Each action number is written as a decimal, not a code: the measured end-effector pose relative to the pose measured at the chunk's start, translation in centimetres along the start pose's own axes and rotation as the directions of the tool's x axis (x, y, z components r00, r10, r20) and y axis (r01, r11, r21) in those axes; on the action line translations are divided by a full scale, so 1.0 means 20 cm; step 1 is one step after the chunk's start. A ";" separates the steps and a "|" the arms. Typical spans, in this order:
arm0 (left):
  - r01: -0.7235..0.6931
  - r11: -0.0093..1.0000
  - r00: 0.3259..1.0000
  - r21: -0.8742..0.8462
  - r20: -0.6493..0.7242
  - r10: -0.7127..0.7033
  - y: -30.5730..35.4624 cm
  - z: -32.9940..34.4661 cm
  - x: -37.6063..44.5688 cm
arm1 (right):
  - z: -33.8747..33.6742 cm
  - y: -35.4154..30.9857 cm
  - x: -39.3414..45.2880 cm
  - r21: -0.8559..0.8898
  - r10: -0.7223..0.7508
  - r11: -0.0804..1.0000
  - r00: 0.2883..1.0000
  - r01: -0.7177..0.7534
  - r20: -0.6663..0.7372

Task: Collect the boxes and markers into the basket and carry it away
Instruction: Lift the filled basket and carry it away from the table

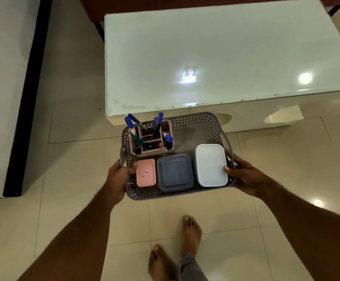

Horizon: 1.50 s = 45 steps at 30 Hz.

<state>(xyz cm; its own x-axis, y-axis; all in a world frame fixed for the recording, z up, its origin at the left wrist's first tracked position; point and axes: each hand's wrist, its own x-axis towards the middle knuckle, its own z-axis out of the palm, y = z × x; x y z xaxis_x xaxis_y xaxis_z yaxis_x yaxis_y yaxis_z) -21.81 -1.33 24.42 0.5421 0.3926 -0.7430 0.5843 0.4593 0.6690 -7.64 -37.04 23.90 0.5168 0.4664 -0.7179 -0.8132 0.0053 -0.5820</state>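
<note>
Both our hands carry the loaded basket (pixel 195 122) above the floor, just near of the table (pixel 215 53)

Our left hand (pixel 117 179) is closed on the basket's left rim, our right hand (pixel 244 175) on its right rim, thumb on the white box (pixel 210 165). Inside, along the near side, the pink box (pixel 146 173), blue box (pixel 174 173) and white box sit side by side; a pink holder (pixel 152 138) of markers (pixel 129 123) stands far left. The table's glossy top lies bare ahead, its near edge just beyond the basket. Our bare feet (pixel 191 234) stand on the tiled floor (pixel 73 159) below; a white panel with a dark edge (pixel 25 102) runs along the left
</note>
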 end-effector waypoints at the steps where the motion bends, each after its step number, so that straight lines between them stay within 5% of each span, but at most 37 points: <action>1: 0.032 0.999 0.999 0.016 0.036 -0.033 -0.03 -0.02 0.00 | -0.01 0.02 0.00 0.000 0.006 1.000 1.000 -0.006 -0.002; 7: -0.003 0.996 0.985 0.084 0.172 -0.011 -0.12 -0.09 0.05 | -0.03 0.12 0.08 0.000 0.013 1.000 0.999 -0.013 -0.043; 22: -0.077 0.995 0.986 0.058 0.151 0.068 -0.31 -0.05 0.29 | -0.10 0.25 0.28 -0.127 0.096 0.987 0.995 -0.097 -0.020; 31: -0.115 0.991 0.989 0.068 0.098 0.108 -0.39 0.02 0.44 | -0.14 0.31 0.40 -0.116 -0.002 0.993 0.989 -0.016 -0.148; 41: -0.015 0.997 1.000 0.071 -0.003 0.015 -0.41 0.10 0.65 | -0.17 0.28 0.53 -0.004 -0.043 0.999 0.968 0.043 -0.246; 45: 0.049 0.997 0.995 0.067 0.079 -0.054 -0.40 0.12 0.69 | -0.18 0.30 0.59 0.015 -0.059 0.998 0.963 0.065 -0.262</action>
<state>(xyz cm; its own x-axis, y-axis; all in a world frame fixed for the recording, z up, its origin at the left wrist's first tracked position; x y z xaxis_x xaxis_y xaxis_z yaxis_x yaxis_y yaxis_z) -17.57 -1.49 8.88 0.5555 0.3034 -0.7742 0.6491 0.4237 0.6318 -5.42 -34.72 10.63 0.6158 0.2173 -0.7573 -0.7817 0.0487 -0.6217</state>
